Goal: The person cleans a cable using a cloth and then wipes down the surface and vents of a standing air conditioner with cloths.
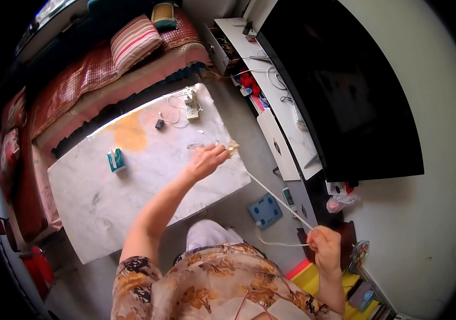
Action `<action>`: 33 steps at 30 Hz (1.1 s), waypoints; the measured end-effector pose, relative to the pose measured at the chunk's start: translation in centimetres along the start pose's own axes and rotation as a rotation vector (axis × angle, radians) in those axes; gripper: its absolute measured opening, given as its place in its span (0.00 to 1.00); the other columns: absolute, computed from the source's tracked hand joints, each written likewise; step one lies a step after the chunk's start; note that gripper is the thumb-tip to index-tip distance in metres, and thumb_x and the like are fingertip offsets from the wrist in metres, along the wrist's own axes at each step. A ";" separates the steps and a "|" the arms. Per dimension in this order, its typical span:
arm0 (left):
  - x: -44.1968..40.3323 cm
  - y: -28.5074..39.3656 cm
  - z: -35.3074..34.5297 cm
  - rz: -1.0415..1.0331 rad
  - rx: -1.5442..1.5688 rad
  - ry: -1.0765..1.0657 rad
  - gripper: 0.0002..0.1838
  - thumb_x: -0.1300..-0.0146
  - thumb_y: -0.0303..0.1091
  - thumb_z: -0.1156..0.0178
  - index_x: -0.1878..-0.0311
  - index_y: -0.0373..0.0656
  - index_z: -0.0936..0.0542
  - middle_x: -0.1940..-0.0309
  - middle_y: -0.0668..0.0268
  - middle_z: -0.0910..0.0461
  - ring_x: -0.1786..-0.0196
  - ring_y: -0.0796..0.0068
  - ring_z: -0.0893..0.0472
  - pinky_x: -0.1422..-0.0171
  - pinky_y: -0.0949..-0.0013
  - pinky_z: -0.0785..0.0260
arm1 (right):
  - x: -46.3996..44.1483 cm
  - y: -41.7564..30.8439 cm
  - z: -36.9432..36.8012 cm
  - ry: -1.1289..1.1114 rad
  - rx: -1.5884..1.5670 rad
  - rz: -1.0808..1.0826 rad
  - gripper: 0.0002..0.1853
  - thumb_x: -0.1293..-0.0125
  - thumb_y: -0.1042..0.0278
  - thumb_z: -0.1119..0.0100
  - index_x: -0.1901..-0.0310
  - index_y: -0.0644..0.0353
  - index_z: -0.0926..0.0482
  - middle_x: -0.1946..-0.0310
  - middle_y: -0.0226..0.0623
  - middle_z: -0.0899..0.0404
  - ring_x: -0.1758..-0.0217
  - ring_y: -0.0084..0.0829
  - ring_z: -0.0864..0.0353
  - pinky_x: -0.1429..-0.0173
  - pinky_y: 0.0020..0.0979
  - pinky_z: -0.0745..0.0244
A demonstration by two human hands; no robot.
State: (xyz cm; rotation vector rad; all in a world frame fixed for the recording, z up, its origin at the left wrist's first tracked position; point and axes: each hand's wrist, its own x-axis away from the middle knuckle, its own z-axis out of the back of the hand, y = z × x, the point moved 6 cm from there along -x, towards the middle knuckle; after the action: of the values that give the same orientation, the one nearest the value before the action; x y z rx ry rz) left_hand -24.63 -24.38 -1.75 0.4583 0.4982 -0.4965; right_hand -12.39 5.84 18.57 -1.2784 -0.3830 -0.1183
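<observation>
A white cord (276, 197) runs taut between my two hands. My left hand (206, 161) is closed over the right edge of the marble-topped table (148, 197), pinching a pale bundle (232, 149) at the cord's upper end. Lower right, my right hand (324, 245) is closed around the cord, in front of the TV cabinet's near end. A loose tail of the cord hangs from it to the left. Small clear or white items lie on the table beside my left hand, too small to make out.
On the table are a green tissue pack (116, 160), a small black block (160, 124) and a white power strip (191, 110) with thin wires. A blue scale (265, 210) lies on the floor. A large TV (345, 96) stands at right, and a couch (78, 101) behind the table.
</observation>
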 end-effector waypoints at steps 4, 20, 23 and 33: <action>1.0 -1.5 -0.5 0.047 0.018 -0.097 0.10 0.45 0.32 0.39 0.58 0.50 0.23 0.64 0.71 0.25 0.64 0.69 0.21 0.66 0.64 0.26 | 0.8 0.5 0.3 0.008 0.037 0.007 0.17 0.27 0.66 0.44 0.73 0.67 0.22 0.84 0.22 0.34 0.80 0.13 0.42 0.74 0.20 0.50; 8.3 -8.1 -7.0 0.962 1.367 0.160 0.14 0.24 0.33 0.50 0.44 0.36 0.22 0.46 0.62 0.19 0.49 0.71 0.19 0.43 0.66 0.26 | -1.9 3.1 6.9 0.154 -0.263 -0.045 0.16 0.27 0.68 0.47 0.74 0.65 0.26 0.86 0.20 0.42 0.86 0.12 0.50 0.81 0.19 0.57; 11.0 -7.0 -7.1 1.250 1.732 0.199 0.16 0.22 0.35 0.52 0.40 0.37 0.25 0.49 0.59 0.19 0.49 0.69 0.18 0.43 0.63 0.23 | -1.8 2.6 8.7 0.187 -0.324 0.032 0.16 0.26 0.67 0.49 0.73 0.65 0.26 0.86 0.21 0.44 0.87 0.13 0.53 0.82 0.19 0.58; 4.3 6.3 -4.6 0.803 2.470 -0.062 0.30 0.35 0.26 0.49 0.28 0.36 0.36 0.41 0.56 0.23 0.41 0.65 0.20 0.34 0.61 0.26 | -9.0 3.7 -0.9 -0.081 0.155 0.013 0.17 0.26 0.75 0.52 0.40 0.66 0.21 0.82 0.23 0.32 0.80 0.13 0.37 0.76 0.18 0.41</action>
State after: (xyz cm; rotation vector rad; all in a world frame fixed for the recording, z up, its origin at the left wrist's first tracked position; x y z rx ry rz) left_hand -19.40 -18.48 -5.91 2.8148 -0.7103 -0.0564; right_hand -19.53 4.94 11.89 -1.1347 -0.4449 -0.0245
